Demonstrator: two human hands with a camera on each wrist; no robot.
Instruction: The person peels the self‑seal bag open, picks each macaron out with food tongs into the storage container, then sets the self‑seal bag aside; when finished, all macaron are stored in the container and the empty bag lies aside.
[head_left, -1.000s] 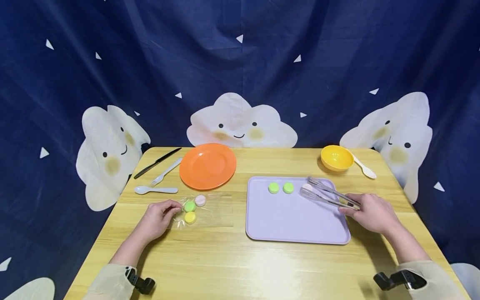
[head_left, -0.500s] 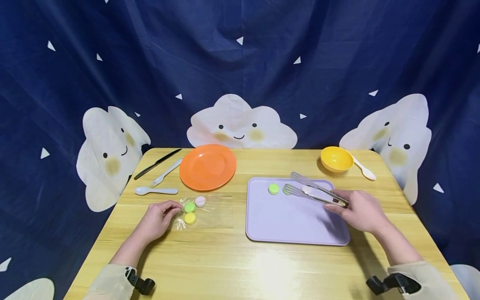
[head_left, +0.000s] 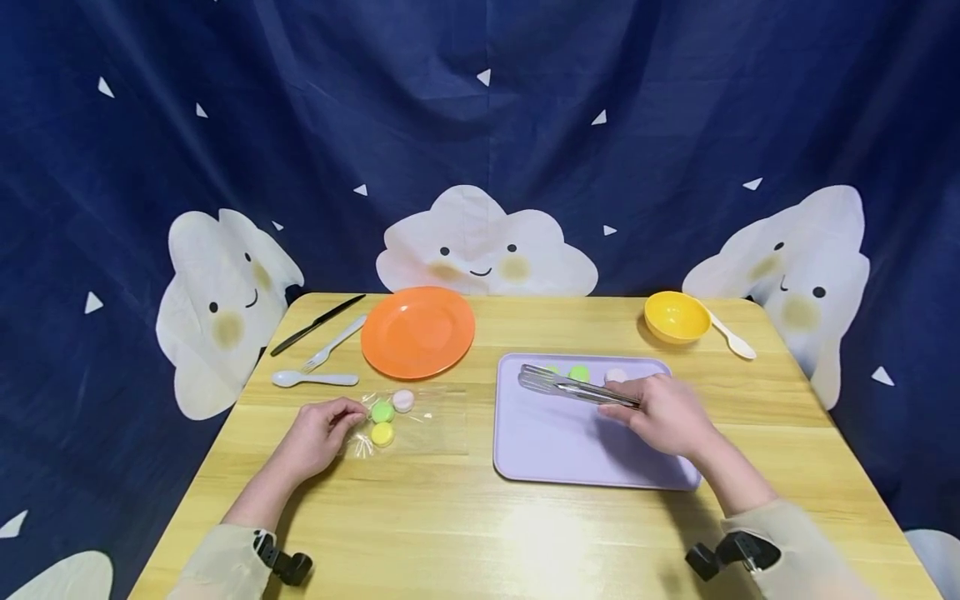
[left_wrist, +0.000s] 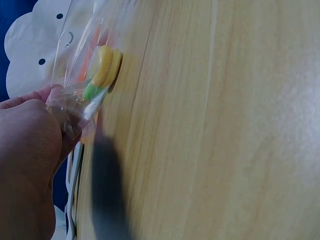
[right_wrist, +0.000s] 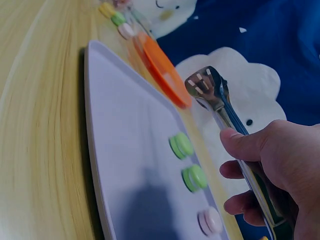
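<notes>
My left hand (head_left: 318, 437) pinches the near end of a clear plastic bag (head_left: 442, 421) lying on the table. Inside the bag are a green macaron (head_left: 382, 412), a pale pink one and a yellow macaron (left_wrist: 105, 66). My right hand (head_left: 663, 414) grips metal tongs (head_left: 577, 389) above the lilac tray (head_left: 540, 454). The tongs' arms are squeezed close together, and I see nothing between their slotted ends. Along the tray's far side sit two green macarons (right_wrist: 181, 145) and a pale pink macaron (right_wrist: 210, 221); the tongs partly cover the left green one in the head view.
An orange plate (head_left: 417, 332) is at the back left, beside a black knife (head_left: 318, 325), a white fork (head_left: 334, 342) and a white spoon (head_left: 315, 379). At the back right are a yellow bowl (head_left: 677, 317) and another white spoon (head_left: 731, 335).
My right hand has carried the tongs leftward across the tray, away from the pale pink macaron, which stays on the tray. The tongs' ends have come together. My left hand holds still.
</notes>
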